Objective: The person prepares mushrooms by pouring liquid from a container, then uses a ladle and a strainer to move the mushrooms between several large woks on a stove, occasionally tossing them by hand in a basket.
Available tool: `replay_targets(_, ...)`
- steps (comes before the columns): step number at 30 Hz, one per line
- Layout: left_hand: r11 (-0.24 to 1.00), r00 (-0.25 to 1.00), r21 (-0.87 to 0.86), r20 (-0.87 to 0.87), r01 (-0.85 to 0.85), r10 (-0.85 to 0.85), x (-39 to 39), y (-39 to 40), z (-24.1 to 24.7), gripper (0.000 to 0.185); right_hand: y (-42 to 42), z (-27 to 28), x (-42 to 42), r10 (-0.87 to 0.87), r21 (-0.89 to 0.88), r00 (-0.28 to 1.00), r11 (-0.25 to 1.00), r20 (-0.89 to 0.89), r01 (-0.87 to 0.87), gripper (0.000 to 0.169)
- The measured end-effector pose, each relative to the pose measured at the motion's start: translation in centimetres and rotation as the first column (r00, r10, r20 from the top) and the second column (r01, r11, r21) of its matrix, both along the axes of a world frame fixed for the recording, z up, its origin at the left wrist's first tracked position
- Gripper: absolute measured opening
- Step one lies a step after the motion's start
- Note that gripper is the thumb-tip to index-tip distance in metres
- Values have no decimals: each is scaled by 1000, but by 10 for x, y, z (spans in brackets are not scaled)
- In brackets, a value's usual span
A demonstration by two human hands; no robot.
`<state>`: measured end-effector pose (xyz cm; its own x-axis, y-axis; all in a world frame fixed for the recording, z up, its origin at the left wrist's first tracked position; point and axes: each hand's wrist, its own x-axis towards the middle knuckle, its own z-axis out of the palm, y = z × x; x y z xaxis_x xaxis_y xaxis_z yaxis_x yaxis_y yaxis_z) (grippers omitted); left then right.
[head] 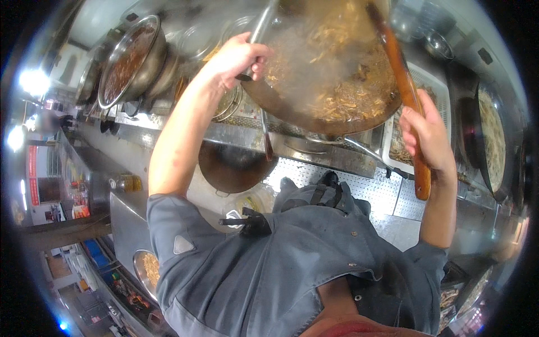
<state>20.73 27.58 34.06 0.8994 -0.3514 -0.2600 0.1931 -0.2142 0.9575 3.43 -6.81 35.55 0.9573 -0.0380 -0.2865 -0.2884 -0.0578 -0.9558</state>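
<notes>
A large wok (320, 126) full of steaming brown strips of food (345, 105) lies before me at the top of the head view. Over its left rim, my left hand (246, 59) is closed around a metal handle (263, 21), whose far end runs out of the picture. To the right of the wok, my right hand (427, 126) grips a long wooden handle (402, 76) that slants across the wok's right edge. Steam blurs the middle of the wok, and the working ends of both tools cannot be made out.
At the upper left stands a steel bowl (156, 63) of dark red liquid. A white plastic basket (444, 99) holds brown pieces right of the wok. An empty-looking wok (236, 168) sits below the counter edge (328, 156). A pan of pale liquid (492, 139) stands far right.
</notes>
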Motion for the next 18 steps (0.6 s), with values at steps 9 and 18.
replay_targets(9,931,976,317,178,-179,127,32,40,-41,21,-56,-55,61,-104,-53,995,993,4,104,40)
replay_targets(18,928,940,214,-89,-305,329,47,36,-154,9,-64,-171,130,-85,-303,959,953,-270,-1,48)
